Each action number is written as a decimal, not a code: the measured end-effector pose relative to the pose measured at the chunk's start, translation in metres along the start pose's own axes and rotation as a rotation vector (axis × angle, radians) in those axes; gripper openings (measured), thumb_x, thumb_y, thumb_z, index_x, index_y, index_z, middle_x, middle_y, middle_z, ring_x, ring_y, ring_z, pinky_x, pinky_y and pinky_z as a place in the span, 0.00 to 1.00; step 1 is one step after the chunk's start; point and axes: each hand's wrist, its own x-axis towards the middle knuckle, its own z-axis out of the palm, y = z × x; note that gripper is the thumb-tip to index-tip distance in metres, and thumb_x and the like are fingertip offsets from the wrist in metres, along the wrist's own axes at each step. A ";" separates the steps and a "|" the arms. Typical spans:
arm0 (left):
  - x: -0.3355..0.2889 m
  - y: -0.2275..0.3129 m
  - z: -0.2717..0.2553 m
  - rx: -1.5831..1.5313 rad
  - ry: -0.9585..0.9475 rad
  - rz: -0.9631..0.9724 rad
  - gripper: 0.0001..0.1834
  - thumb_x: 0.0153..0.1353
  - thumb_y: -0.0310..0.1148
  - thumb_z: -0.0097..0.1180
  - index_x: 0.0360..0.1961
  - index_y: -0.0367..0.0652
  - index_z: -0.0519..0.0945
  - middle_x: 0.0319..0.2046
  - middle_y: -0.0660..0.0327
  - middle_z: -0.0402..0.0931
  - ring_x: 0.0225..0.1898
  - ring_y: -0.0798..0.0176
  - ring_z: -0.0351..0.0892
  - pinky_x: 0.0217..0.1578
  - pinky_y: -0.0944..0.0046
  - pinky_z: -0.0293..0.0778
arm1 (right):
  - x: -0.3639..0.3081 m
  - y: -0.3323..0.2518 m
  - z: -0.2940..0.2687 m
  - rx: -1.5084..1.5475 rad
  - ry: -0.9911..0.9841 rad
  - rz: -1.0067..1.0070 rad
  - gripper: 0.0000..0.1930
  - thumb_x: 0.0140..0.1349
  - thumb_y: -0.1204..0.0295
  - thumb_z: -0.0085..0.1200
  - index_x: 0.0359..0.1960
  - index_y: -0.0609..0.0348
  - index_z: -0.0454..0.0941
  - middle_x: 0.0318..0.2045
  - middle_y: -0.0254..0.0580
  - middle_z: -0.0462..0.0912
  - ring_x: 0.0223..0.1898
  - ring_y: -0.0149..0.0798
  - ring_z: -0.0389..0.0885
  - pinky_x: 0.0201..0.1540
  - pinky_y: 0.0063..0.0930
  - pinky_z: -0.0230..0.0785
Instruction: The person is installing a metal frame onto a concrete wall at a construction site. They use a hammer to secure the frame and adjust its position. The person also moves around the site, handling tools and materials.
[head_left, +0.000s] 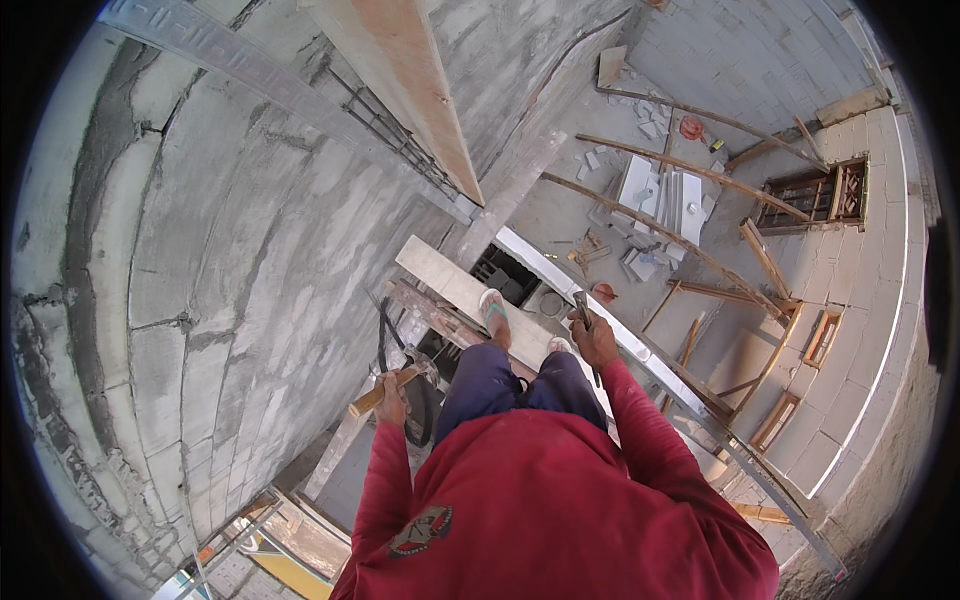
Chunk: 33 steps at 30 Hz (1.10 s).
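Observation:
My left hand (393,403) is closed around the wooden handle of a hammer (386,389), low at my left side; its metal head lies toward my left leg. My right hand (597,342), in front of my right leg, grips a dark narrow metal tool (582,306). That tool sticks out above and below the fist, and its exact kind I cannot make out. Both of my feet, in light sandals, rest on a pale plank (450,280). Directly ahead of the right hand runs a long white-edged beam (560,278).
A grey block wall (250,250) rises close on my left, with a wide board (420,95) leaning near it. Well below on the right, wooden poles (650,220) cross above white panels (682,205) and rubble. Black cable (383,335) hangs beside the plank. The far wall has a barred window opening (815,195).

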 end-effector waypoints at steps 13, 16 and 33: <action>0.082 0.109 0.004 -0.258 0.084 -0.116 0.27 0.73 0.62 0.51 0.56 0.52 0.77 0.24 0.72 0.61 0.19 0.74 0.57 0.20 0.69 0.59 | -0.008 -0.062 0.057 0.023 -0.092 0.085 0.21 0.70 0.55 0.53 0.51 0.60 0.82 0.40 0.61 0.87 0.46 0.62 0.85 0.51 0.51 0.74; 0.099 0.121 0.017 -0.353 0.140 -0.141 0.25 0.74 0.62 0.49 0.56 0.55 0.77 0.25 0.72 0.60 0.19 0.74 0.57 0.20 0.69 0.59 | -0.014 -0.082 0.062 -0.008 -0.182 0.147 0.23 0.71 0.54 0.53 0.52 0.63 0.80 0.40 0.64 0.86 0.47 0.66 0.85 0.52 0.51 0.74; 0.069 0.122 0.099 -0.432 -0.084 -0.335 0.28 0.77 0.64 0.40 0.59 0.53 0.74 0.22 0.71 0.61 0.17 0.73 0.58 0.19 0.68 0.60 | 0.013 -0.150 0.134 0.131 0.063 -0.046 0.25 0.74 0.52 0.51 0.48 0.65 0.83 0.33 0.63 0.87 0.38 0.62 0.87 0.46 0.48 0.76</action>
